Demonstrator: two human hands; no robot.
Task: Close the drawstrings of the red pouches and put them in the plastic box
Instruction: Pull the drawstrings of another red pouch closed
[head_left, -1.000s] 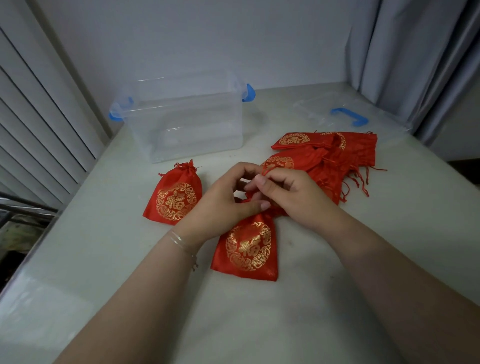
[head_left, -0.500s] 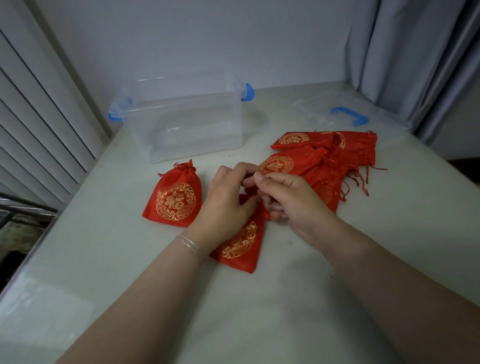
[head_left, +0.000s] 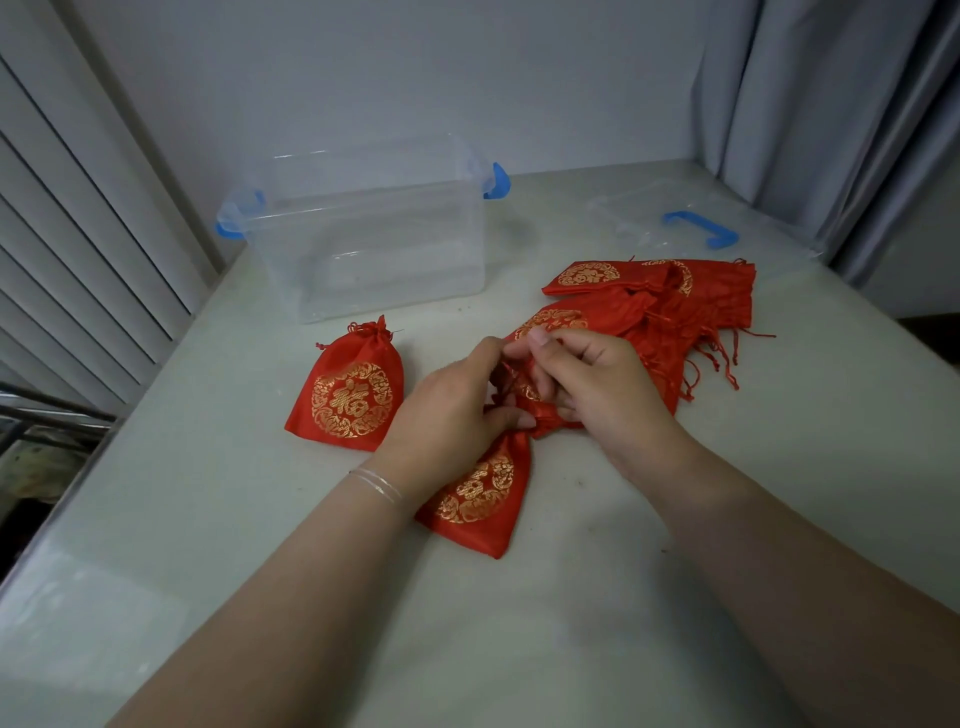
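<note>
A red pouch (head_left: 480, 496) with a gold emblem lies in front of me, its neck bunched between both hands. My left hand (head_left: 452, 410) grips the gathered neck. My right hand (head_left: 597, 384) pinches the pouch's drawstring just above it. Another red pouch (head_left: 349, 397), its drawstring pulled tight, sits on the table to the left. A pile of several red pouches (head_left: 660, 306) with loose strings lies behind my right hand. The clear plastic box (head_left: 374, 234) with blue latches stands open at the back, nothing visible inside.
The box's clear lid (head_left: 691, 223) with a blue handle lies at the back right near a grey curtain (head_left: 831, 104). The white table (head_left: 519, 623) ends at a slatted wall on the left.
The pouch's neck has gathered tighter between my hands, and its body has swung so it points down towards me. Both hands stayed close together over it.
</note>
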